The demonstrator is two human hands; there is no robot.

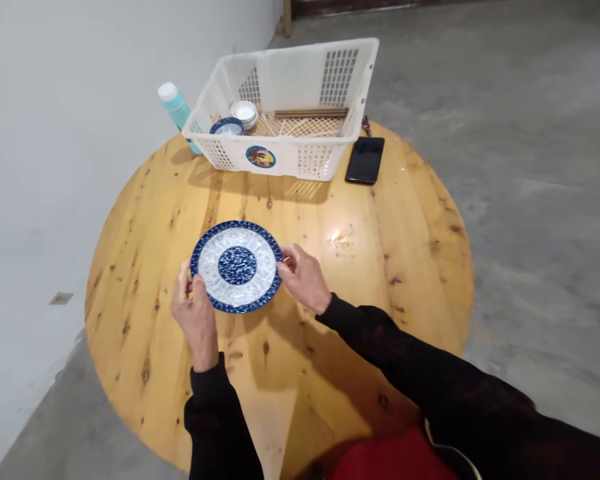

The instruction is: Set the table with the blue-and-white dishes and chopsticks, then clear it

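A round plate with a dark blue rim, a pale band and a speckled blue centre is between my two hands. My left hand grips its left edge, thumb on top. On the opposite edge, my right hand pinches the rim between thumb and fingers. The plate faces up; whether its underside touches the wooden table is hard to tell, though a shadow falls below it.
Behind the plate stands a white plastic basket holding small white bowls, a blue-rimmed bowl and brown chopsticks. A turquoise bottle stands left of it, against the wall side. At its right lies a black phone.
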